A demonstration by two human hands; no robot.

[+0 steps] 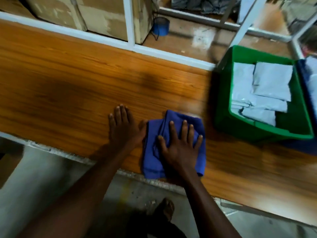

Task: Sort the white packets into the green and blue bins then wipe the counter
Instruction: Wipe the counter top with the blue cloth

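The long orange wood-grain counter [68, 79] lies bare leftward, plenty of room to sweep. At its right end sits the green plastic bin [223, 117], flat white packets [272, 79] stacked inside, the blue bin [307, 100] touching it, so sorting looks done. Right hand [180, 148] presses the folded blue cloth [171, 162] flat at the near edge, fingers spread, no closed grip. Left hand [125, 129] rests flat beside it, bracing.
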